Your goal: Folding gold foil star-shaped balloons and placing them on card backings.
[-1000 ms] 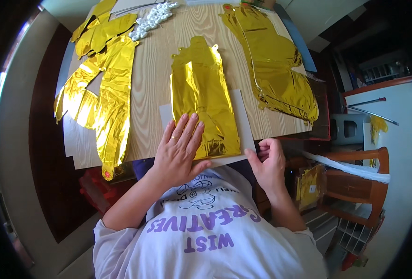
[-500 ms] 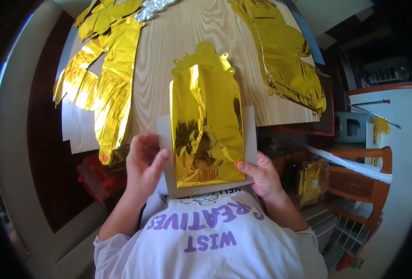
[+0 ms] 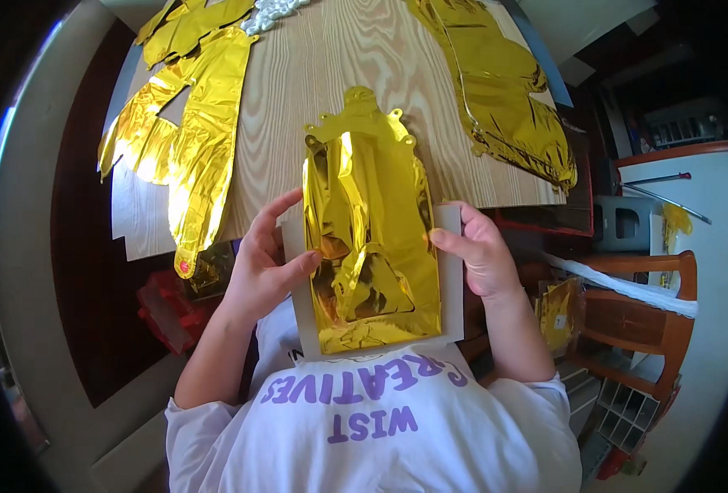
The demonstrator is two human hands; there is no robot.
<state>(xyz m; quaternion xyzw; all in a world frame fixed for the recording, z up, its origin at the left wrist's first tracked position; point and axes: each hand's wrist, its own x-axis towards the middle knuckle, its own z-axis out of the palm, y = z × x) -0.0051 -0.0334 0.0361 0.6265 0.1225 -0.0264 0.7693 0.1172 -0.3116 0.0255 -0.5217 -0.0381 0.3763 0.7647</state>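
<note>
A flat, shiny gold foil balloon [image 3: 384, 193] with small holed tabs along its far end lies over a grey cardboard sheet [image 3: 452, 283]. Its far part reaches beyond the sheet, over the table. My left hand [image 3: 269, 267] grips the left side, thumb pressed on the foil and index finger stretched along the edge. On the right, my right hand [image 3: 480, 251] pinches balloon and cardboard, its thumb on top at the foil's edge. The other fingers of both hands are partly hidden behind the sheet. Creases run down the middle of the foil.
More flat gold foil balloons lie on the wood-grain table [image 3: 298, 74]: one at left [image 3: 204, 140], another at right [image 3: 499, 82]. A white bumpy bundle [image 3: 273, 15] sits at the far edge. To the right stands a wooden chair [image 3: 626, 320] with a white strip across it.
The balloon and cardboard have come slightly toward me. My left hand has closed on the left side, thumb onto the foil. My right hand has slid farther up the right edge.
</note>
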